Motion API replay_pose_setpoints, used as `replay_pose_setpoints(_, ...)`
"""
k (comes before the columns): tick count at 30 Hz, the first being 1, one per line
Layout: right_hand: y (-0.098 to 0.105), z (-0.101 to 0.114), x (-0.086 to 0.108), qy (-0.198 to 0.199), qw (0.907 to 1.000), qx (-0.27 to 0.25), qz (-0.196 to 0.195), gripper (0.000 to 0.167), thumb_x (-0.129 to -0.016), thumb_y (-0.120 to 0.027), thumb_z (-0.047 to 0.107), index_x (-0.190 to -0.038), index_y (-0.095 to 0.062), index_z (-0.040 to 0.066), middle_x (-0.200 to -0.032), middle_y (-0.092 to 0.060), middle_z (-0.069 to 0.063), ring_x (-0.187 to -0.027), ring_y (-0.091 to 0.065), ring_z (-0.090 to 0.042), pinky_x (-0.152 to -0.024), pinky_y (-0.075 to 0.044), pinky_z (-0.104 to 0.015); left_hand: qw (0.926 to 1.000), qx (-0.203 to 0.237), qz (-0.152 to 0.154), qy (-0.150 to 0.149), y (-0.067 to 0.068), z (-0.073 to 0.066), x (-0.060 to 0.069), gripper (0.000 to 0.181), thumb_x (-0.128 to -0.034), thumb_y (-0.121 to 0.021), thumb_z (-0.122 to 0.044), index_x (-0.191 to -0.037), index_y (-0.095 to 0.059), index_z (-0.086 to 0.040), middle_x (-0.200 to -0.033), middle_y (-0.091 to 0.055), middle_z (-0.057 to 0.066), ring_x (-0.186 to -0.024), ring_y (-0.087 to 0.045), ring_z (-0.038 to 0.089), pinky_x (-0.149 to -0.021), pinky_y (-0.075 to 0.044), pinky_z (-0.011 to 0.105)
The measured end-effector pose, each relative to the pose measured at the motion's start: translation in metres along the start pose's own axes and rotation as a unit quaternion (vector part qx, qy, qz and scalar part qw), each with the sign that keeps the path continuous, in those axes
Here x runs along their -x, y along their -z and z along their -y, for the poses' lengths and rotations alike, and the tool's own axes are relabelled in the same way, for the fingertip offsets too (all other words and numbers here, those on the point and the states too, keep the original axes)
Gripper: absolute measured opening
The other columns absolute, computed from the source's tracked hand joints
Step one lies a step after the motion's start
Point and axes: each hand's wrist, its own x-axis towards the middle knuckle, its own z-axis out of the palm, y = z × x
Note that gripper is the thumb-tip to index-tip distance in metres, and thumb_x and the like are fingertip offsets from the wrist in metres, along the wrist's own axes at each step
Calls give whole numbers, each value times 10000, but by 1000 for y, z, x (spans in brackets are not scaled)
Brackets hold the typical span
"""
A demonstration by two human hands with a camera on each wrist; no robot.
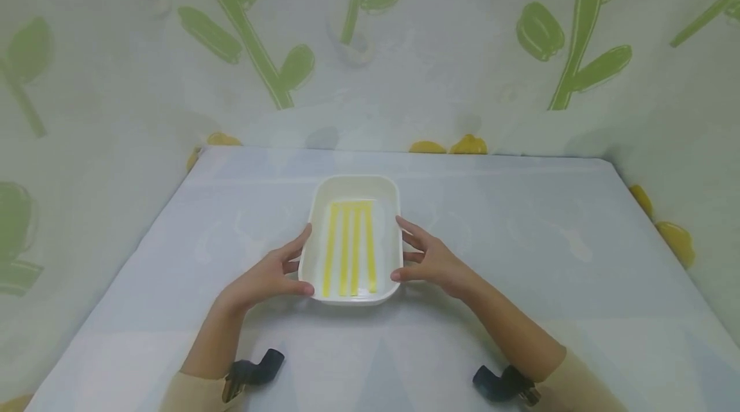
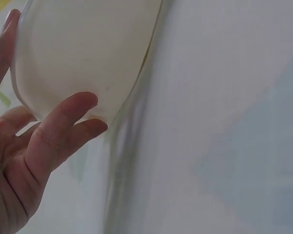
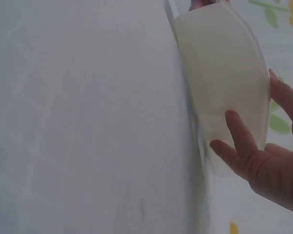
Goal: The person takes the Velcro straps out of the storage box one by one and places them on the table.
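A white rectangular dish (image 1: 309,270) with rounded corners is at the middle of the table, between both hands. Several thin yellow strips (image 1: 344,251) lie lengthwise on its bottom, with a yellow band across their far ends. My left hand (image 1: 270,277) holds the dish's left side, its thumb at the near left corner. On the opposite side my right hand (image 1: 433,261) grips the dish, thumb at the rim and fingers spread along the wall. Both wrist views show fingertips against the outer wall of the dish (image 2: 88,48), (image 3: 224,73). The strips are hidden there.
The table (image 1: 549,238) has a pale cloth over it. Behind it and at both sides stand pale walls (image 1: 439,58) with green leaf and yellow patterns. A dark wrist-worn device (image 1: 257,370) is on the left forearm, another dark device (image 1: 503,385) on the right.
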Motion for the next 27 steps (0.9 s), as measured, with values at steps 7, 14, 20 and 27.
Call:
replay_pose_setpoints(7,8,-4,4,-31,10000,-34,-35,996,-727,-820,129,-1509,-220,273,-1555,-250,-95,-1289,-462,-337,-919,-506,-412,10000,29,9,11,-8,-6,-5,1100,-717,-829,-173,-1527,-87,-139,-1580,-143,120,-1311,-428,346,-945,-482,279)
replay_pose_setpoints(14,15,-5,8,103,9998,-153,95,1001,-733,-812,110,-1515,-202,241,-1555,-245,-107,-1287,-459,-353,-924,-502,-415,9993,-289,-194,99,-14,-7,-10,1087,-702,-841,-218,-1526,-133,-166,-1567,-199,115,-1301,-442,347,-986,-463,410)
replay_pose_setpoints(20,23,-8,12,126,9996,-181,160,1002,-732,-814,115,-1514,-204,258,-1556,-239,-111,-1297,-445,-359,-924,-503,-410,9988,-383,-301,34,-19,-6,-15,1069,-686,-852,-257,-1518,-184,-197,-1541,-257,142,-1256,-493,349,-959,-485,413)
replay_pose_setpoints(27,32,-12,19,25,9999,-132,104,997,-739,-808,106,-1516,-201,255,-1556,-236,-122,-1295,-445,-364,-916,-508,-416,9987,-395,-306,42,-28,-9,-18,1049,-692,-850,-249,-1515,-203,-203,-1535,-275,127,-1249,-500,343,-967,-474,436)
